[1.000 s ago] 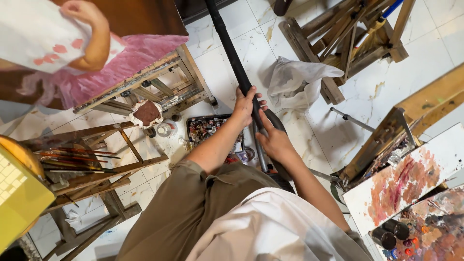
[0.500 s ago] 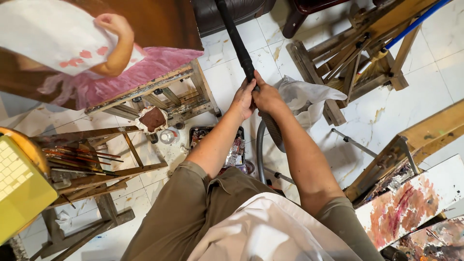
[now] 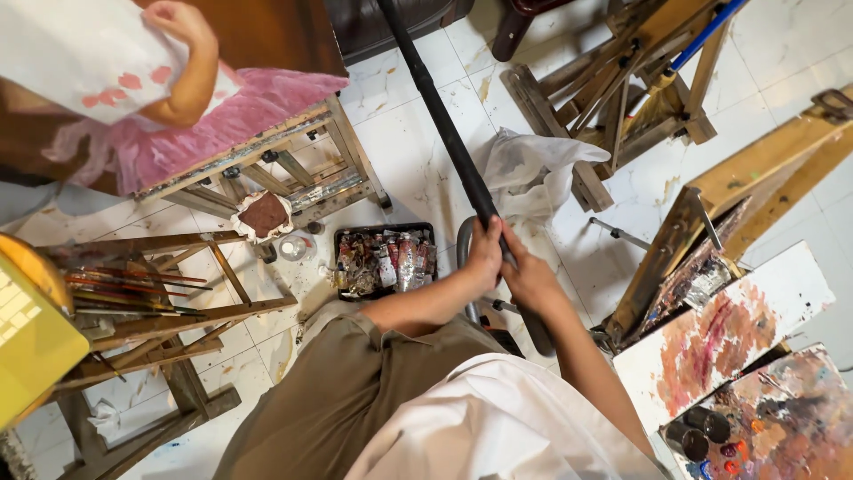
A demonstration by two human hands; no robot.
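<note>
Long black pole (image 3: 444,133) slanting from upper frame down over white tiled floor (image 3: 400,151), lower end passing between knees. Left hand (image 3: 484,258) and right hand (image 3: 531,280) both gripping it mid-shaft, left slightly higher. Paint-tube tray (image 3: 384,260) lying just left.
</note>
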